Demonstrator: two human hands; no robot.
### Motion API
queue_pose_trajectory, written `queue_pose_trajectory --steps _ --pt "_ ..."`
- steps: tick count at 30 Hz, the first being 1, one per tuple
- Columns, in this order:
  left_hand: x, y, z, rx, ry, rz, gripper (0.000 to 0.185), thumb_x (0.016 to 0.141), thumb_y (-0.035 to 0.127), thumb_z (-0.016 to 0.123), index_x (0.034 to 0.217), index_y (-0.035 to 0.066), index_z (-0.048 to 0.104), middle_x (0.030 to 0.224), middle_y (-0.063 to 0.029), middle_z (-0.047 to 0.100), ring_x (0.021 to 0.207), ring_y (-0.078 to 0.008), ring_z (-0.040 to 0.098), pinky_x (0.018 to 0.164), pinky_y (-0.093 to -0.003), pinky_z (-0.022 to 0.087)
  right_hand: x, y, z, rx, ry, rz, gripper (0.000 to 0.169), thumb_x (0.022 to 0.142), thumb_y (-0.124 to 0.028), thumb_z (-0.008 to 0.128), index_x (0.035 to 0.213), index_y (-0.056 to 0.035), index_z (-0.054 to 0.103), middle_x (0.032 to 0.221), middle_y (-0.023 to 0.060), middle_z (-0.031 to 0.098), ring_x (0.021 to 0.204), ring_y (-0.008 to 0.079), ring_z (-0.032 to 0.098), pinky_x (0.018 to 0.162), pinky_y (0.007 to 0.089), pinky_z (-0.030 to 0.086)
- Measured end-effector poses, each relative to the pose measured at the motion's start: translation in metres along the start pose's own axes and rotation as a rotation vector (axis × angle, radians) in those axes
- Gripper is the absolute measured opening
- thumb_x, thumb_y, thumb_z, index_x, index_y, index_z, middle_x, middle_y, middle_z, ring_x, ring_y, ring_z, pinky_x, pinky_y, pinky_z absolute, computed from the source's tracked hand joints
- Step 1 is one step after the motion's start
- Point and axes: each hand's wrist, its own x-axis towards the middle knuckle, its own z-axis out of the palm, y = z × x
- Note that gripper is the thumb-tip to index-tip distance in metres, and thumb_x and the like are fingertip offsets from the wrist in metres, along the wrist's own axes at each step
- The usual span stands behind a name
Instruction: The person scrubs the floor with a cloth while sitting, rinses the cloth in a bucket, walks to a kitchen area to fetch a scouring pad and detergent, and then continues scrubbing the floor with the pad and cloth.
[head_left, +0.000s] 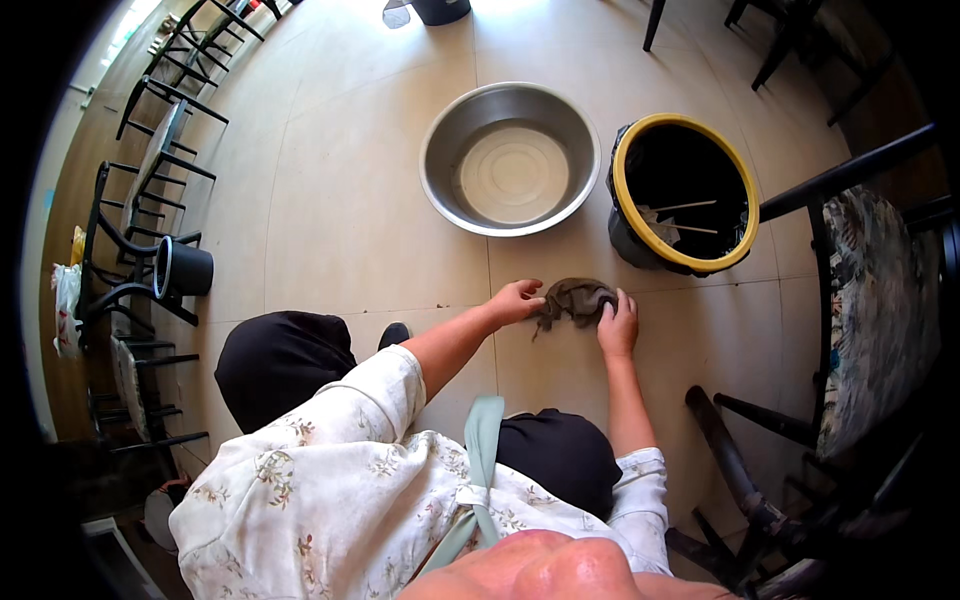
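A crumpled dark brown-grey cloth (576, 300) is between my two hands, low over the tiled floor or resting on it. My left hand (516, 303) holds the cloth's left edge, its thumb and forefinger a little apart. At the opposite side, my right hand (619, 324) grips the bunched cloth with bent fingers. A ragged strip hangs from its lower left part. Just beyond stands a wide round metal basin (510, 227), its pale bottom showing concentric rings; I cannot tell whether it holds water.
A bin with a yellow rim (639, 225) and black liner, right of the basin, holds two thin sticks and crumpled paper. A chair with a patterned seat (874, 315) stands close on my right. Chairs (161, 150) and a small dark bucket (187, 268) line the left.
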Motion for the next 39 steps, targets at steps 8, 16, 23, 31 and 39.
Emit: queue_pose_trajectory --steps 8,16,23,31,39 --pt "0.001 -0.066 -0.046 0.162 0.204 -0.051 0.048 0.083 0.023 0.064 0.123 -0.003 0.060 0.119 -0.0199 0.065 0.107 -0.0288 0.065 0.093 -0.0357 0.051 -0.052 -0.056 0.078 -0.426 -0.282 -0.161 0.065 0.084 -0.044 0.065 0.138 -0.0117 0.049 0.152 0.0227 0.028 0.135 0.0455 0.031 0.110 0.0540 0.029" --pt "-0.012 -0.094 -0.069 0.344 0.233 -0.096 0.039 0.086 0.019 0.057 0.119 0.000 0.064 0.112 -0.0194 0.068 0.104 -0.0283 0.067 0.093 -0.0349 0.050 -0.113 -0.061 0.086 -0.151 -0.507 -0.698 0.035 0.070 -0.009 0.066 0.105 -0.0055 0.066 0.137 0.0134 0.052 0.128 0.0345 0.046 0.107 0.0443 0.038" --pt "-0.021 -0.111 -0.082 0.252 0.252 -0.067 0.040 0.088 0.021 0.061 0.119 -0.004 0.062 0.111 -0.0199 0.068 0.104 -0.0269 0.066 0.091 -0.0342 0.051 -0.046 0.035 0.014 -0.231 -0.121 -0.341 0.028 0.074 -0.002 0.059 0.102 -0.0031 0.066 0.129 0.0164 0.058 0.121 0.0341 0.053 0.103 0.0416 0.044" --pt "-0.020 -0.118 -0.084 0.213 0.207 -0.108 0.041 0.088 0.021 0.061 0.121 -0.004 0.061 0.114 -0.0206 0.067 0.106 -0.0268 0.065 0.092 -0.0344 0.050 -0.024 0.038 0.005 -0.398 0.024 -0.109 0.025 0.075 -0.012 0.062 0.099 -0.0026 0.064 0.123 0.0193 0.058 0.109 0.0411 0.053 0.097 0.0482 0.044" --pt "-0.020 -0.125 -0.083 0.199 0.154 -0.157 0.040 0.089 0.021 0.062 0.122 -0.003 0.061 0.114 -0.0193 0.067 0.107 -0.0253 0.065 0.092 -0.0340 0.049 -0.187 -0.041 0.040 -0.171 -0.565 -0.438 0.027 0.062 -0.012 0.068 0.088 -0.0070 0.065 0.130 0.0125 0.053 0.126 0.0338 0.044 0.104 0.0459 0.039"
